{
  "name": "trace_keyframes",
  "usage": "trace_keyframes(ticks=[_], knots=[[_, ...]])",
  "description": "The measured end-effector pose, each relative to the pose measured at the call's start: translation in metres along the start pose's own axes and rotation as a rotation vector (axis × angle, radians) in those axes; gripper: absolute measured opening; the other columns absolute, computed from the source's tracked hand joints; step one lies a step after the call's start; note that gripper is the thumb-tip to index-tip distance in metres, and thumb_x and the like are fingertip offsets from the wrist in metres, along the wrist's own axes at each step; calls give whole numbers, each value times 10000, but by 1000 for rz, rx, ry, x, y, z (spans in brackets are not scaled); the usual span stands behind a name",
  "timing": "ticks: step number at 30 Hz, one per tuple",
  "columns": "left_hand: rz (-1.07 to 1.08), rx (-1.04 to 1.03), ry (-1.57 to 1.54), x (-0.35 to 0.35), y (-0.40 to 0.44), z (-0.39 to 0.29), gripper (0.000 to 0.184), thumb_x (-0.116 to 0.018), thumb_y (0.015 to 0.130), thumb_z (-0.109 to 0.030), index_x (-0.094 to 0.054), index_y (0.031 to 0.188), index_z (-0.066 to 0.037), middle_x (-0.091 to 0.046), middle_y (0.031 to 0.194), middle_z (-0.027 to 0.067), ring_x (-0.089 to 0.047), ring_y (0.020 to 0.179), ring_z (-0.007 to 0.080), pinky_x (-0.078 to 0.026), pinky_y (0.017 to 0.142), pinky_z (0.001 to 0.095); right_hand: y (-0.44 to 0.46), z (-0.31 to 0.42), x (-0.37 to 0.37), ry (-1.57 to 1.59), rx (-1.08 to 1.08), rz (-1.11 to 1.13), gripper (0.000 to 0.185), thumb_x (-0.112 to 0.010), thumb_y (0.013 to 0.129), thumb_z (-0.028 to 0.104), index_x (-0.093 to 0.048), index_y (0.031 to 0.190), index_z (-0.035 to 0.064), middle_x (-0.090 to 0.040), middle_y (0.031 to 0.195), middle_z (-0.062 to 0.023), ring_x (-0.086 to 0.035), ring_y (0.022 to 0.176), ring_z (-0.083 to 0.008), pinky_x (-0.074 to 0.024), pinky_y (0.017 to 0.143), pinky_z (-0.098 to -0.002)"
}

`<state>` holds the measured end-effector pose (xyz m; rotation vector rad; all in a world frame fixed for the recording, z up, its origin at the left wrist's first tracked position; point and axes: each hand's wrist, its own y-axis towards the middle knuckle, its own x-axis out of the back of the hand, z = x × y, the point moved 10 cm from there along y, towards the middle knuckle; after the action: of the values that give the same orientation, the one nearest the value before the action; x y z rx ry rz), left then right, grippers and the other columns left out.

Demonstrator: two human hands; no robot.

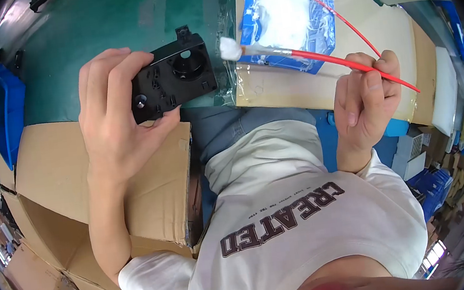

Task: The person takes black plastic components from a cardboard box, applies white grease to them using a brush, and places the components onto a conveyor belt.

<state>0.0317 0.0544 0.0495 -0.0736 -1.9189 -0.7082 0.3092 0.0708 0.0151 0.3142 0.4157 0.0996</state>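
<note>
My left hand (111,110) is closed around the side of a black plastic housing (151,88). The housing has a round opening, small posts and a tab on top, and is held above the green table. Between the closed fingers of my right hand (368,98) is a paintbrush (325,59) with a thin red handle. White paste coats its bristles, which point left toward the housing, a short gap apart. Behind it, a blue tray (314,65) holds white paste (285,16). A second thin red stick (347,24) runs from the tray to my right fingers; whether they grip it I cannot tell.
An open cardboard box (50,160) stands beside my left forearm. The green table (75,25) lies ahead, with a beige board (271,89) under the tray. A blue bin (8,113) sits at the far left. Clear plastic film (230,85) lies along the board's edge.
</note>
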Motion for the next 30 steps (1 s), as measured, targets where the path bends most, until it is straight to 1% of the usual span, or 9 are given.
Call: trace_keyframes(ticks=[6, 15, 18, 21, 23, 25, 26, 28, 30], knots=[[7, -13, 6, -3, 0, 1, 671, -817, 518, -11, -602, 1153, -16, -618, 1135, 154, -593, 1119, 356, -492, 941, 425, -1, -4, -13, 24, 9, 102, 142, -551, 988, 35, -474, 1102, 71, -696, 1035, -314, -364, 369, -28, -287, 377, -184], [-20, -50, 10, 0, 0, -2, 682, -821, 511, 3, -596, 1154, -22, -632, 1135, 141, -598, 1118, 354, -473, 946, 439, -3, -19, -21, -154, -34, 112, 184, -587, 961, -15, -451, 1057, 62, -716, 1009, -284, -423, 429, 2, -358, 406, -166], [-21, -53, 2, 0, 0, -3, 685, -824, 513, 6, -593, 1156, -25, -635, 1131, 136, -600, 1115, 353, -473, 942, 439, -2, -20, -26, -222, -5, 136, 203, -602, 948, -38, -456, 1052, 57, -715, 1008, -289, -397, 424, 7, -350, 408, -159], [1, -67, 9, -1, 0, -3, 690, -826, 509, 10, -593, 1157, -27, -637, 1128, 129, -600, 1118, 351, -472, 943, 437, -2, -22, -30, -221, -40, 137, 216, -604, 935, -75, -457, 1051, 32, -713, 972, -296, -580, 534, -53, -439, 477, -182], [3, -70, 16, 0, 0, -4, 692, -826, 505, 13, -592, 1156, -27, -638, 1129, 127, -600, 1118, 349, -470, 945, 437, -3, -20, -37, -231, -10, 162, 221, -592, 927, -107, -452, 1054, 7, -705, 967, -306, -679, 703, -158, -532, 599, -252], [7, -67, 19, 1, 0, -4, 692, -824, 502, 18, -593, 1153, -27, -640, 1127, 126, -601, 1117, 349, -469, 946, 438, -4, -20, -42, -210, 11, 180, 227, -583, 918, -134, -447, 1055, -16, -697, 969, -315, -722, 863, -258, -582, 731, -330], [9, -64, 18, 1, 1, -4, 690, -823, 501, 20, -593, 1150, -27, -642, 1124, 126, -602, 1115, 349, -468, 946, 439, -4, -21, -44, -185, 18, 185, 230, -580, 913, -146, -445, 1055, -26, -693, 973, -318, -716, 940, -304, -585, 801, -373], [5, -62, 22, 1, 1, -5, 687, -821, 498, 24, -595, 1145, -27, -645, 1119, 126, -604, 1112, 350, -467, 946, 440, -4, -21, -46, -163, 33, 206, 235, -577, 906, -160, -442, 1056, -39, -686, 988, -325, -710, 1012, -353, -580, 892, -428], [-3, -63, 30, 1, 1, -6, 685, -821, 496, 26, -596, 1141, -26, -648, 1112, 126, -605, 1109, 351, -466, 945, 442, -5, -21, -49, -175, 41, 236, 240, -575, 903, -165, -439, 1060, -45, -681, 1005, -332, -710, 1009, -358, -568, 925, -447]])
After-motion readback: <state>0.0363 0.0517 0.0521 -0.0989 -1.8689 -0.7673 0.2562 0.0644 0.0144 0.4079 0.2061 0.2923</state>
